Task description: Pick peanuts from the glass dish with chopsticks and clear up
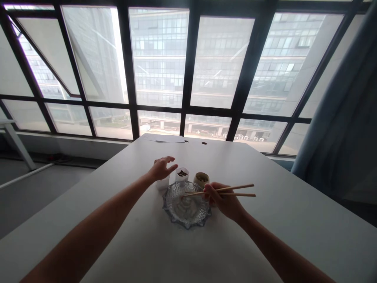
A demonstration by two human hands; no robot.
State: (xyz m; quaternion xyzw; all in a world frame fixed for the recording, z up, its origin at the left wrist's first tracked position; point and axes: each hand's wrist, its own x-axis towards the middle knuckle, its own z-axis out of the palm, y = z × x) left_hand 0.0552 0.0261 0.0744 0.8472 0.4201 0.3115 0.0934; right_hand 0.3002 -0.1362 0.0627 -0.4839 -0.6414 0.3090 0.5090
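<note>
My right hand [225, 201] grips a pair of wooden chopsticks [235, 190] whose tips point left over a cut-glass plate [186, 205] on the white table [265, 220]. My left hand [162, 168] hovers with fingers spread, holding nothing, just above a white cup [163, 183] that it partly hides. Right of it stand a second white cup [182, 174] with something dark inside and a small beige cup [201, 179] holding pale pieces. All three cups sit behind the plate.
A sheet of paper [167, 138] and a small dark spot [204, 143] lie at the table's far edge. Large dark-framed windows [188, 70] fill the background. A blue curtain [341, 129] hangs at the right. A white stand [14, 143] is at the far left.
</note>
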